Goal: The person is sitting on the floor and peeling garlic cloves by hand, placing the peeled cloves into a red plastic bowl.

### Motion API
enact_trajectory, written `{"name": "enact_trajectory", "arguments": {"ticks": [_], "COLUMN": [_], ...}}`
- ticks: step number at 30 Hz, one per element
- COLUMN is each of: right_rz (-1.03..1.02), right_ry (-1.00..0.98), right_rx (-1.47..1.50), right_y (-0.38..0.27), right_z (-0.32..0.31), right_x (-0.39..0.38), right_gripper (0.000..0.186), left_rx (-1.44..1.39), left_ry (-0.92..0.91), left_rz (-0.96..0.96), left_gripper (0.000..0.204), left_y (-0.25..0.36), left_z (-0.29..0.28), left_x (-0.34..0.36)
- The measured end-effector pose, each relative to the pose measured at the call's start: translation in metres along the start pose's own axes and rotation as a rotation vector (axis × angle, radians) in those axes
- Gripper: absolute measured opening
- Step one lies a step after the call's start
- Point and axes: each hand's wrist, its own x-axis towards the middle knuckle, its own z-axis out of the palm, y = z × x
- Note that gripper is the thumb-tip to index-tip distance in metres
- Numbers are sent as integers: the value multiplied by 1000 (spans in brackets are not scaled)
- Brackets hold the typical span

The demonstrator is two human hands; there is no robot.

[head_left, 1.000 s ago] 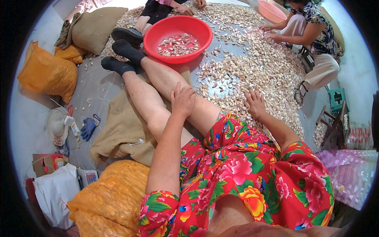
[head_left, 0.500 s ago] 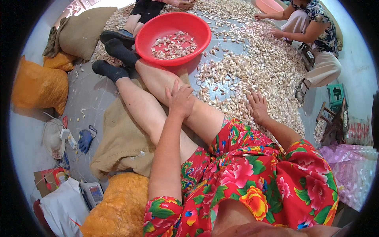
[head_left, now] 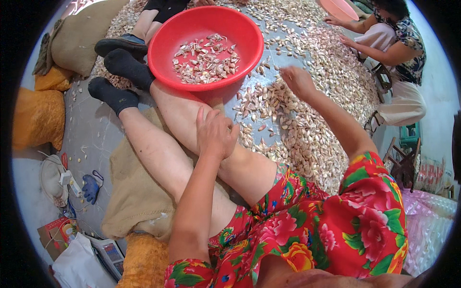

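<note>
My left hand lies on my bare shin just below the knee, its fingers stretched out, holding nothing. My right hand is raised over the garlic cloves, a little right of the red basin. Its fingers are curled in, and whatever may be in them is hidden. The wide round basin sits just past my right leg, with a loose heap of garlic cloves on its bottom. A thick spread of cloves covers the grey floor beyond it and to the right.
At the upper right a co-worker reaches into the cloves beside a pink basin. Another person's legs show behind the red basin. Orange sacks, a burlap sack, a blue glove and a power strip lie left.
My right hand has lifted off the cloves and moved forward toward the basin, its fingers going from spread to curled. My left hand stays on my leg. The view has shifted slightly.
</note>
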Motion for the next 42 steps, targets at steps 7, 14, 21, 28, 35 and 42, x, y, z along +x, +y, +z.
{"name": "enact_trajectory", "arguments": {"ticks": [7, 14, 21, 28, 35, 42], "right_rz": [112, 154, -109, 338, 428, 379], "right_ry": [-69, -63, -141, -59, -152, -136], "right_rx": [-269, -225, -368, 752, 1177, 1156], "right_y": [75, 76, 47, 2, -136, -194], "right_z": [75, 107, 85, 42, -28, -42], "right_x": [169, 166, 115, 21, -65, -101], "right_gripper": [30, 27, 10, 19, 14, 11], "left_rx": [-14, -99, -132, -151, -398, -971], "left_ry": [1, 65, 139, 230, 387, 512], "left_rz": [54, 65, 45, 56, 0, 5], "left_gripper": [25, 22, 22, 23, 22, 32], "left_y": [16, 13, 9, 3, 2, 61], "left_z": [1, 3, 2, 15, 25, 29], "left_x": [11, 11, 5, 6, -18, -71]}}
